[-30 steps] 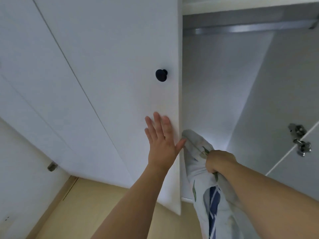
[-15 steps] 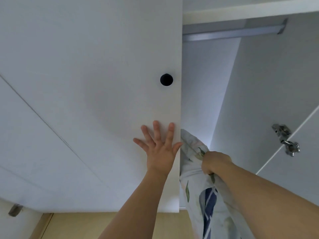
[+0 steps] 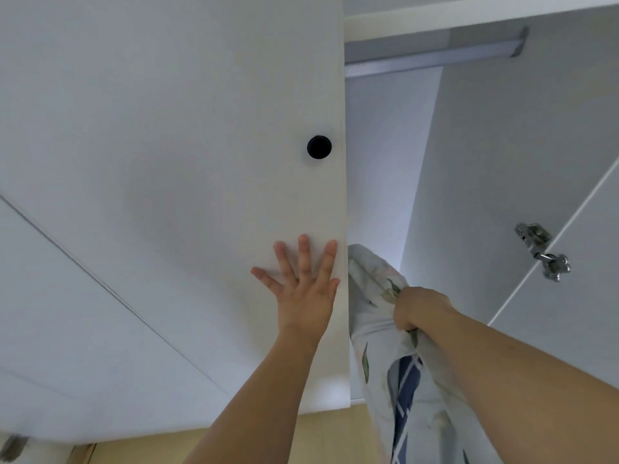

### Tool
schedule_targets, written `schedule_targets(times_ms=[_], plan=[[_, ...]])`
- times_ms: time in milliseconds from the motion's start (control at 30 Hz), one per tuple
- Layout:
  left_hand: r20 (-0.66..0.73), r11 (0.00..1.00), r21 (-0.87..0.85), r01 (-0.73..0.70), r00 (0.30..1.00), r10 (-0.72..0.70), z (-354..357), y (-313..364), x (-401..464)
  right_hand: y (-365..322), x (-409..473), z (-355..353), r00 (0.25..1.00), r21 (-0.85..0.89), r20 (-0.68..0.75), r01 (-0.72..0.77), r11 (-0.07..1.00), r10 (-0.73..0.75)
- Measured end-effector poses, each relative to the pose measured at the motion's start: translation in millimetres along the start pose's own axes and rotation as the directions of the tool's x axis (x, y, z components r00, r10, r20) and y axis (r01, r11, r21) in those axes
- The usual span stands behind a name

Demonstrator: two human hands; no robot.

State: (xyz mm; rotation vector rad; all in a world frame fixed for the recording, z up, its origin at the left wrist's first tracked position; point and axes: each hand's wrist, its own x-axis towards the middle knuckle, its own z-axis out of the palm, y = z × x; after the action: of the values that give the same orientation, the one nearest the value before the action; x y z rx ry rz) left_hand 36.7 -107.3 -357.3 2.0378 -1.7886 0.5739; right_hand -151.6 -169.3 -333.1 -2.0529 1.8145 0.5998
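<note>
My left hand (image 3: 306, 289) lies flat with spread fingers against a white wardrobe door (image 3: 187, 182), just left of its right edge and below a black round knob (image 3: 319, 147). My right hand (image 3: 420, 308) grips a bunched white fabric (image 3: 375, 296) with a leaf print and blue stripes. The fabric's top reaches into the open wardrobe compartment (image 3: 382, 169), right of the door edge. Its lower part hangs down beneath my right forearm.
A metal rail (image 3: 435, 55) runs across the top of the compartment. The opened right door (image 3: 569, 329) carries a metal hinge (image 3: 539, 249). Light wooden floor (image 3: 160, 447) shows at the bottom left, next to a small metal fitting (image 3: 13, 447).
The view has swung so the left door now faces me more squarely. My left hand's fingers have spread wider on the door. My right hand keeps its grip on the fabric.
</note>
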Motion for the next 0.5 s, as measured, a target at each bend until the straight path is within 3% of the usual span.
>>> schedule_targets(times_ms=[133,267,500], plan=[[0.089,0.945,0.085,-0.315,0.947,0.308,7.2,-18.4,-25.1,6.1,-5.4,17.7,0.999,0.051,0.024,-0.037,0.998,0.036],[0.175,0.905,0.034,-0.425,0.894,0.413,13.0,-5.7,-30.7,16.2,-19.0,43.6,0.995,0.107,0.046,-0.089,0.990,0.085],[0.178,0.819,-0.087,-0.568,0.800,0.573,10.1,46.2,-39.5,59.5,-66.0,94.9,0.970,0.233,0.095,-0.240,0.942,0.223]])
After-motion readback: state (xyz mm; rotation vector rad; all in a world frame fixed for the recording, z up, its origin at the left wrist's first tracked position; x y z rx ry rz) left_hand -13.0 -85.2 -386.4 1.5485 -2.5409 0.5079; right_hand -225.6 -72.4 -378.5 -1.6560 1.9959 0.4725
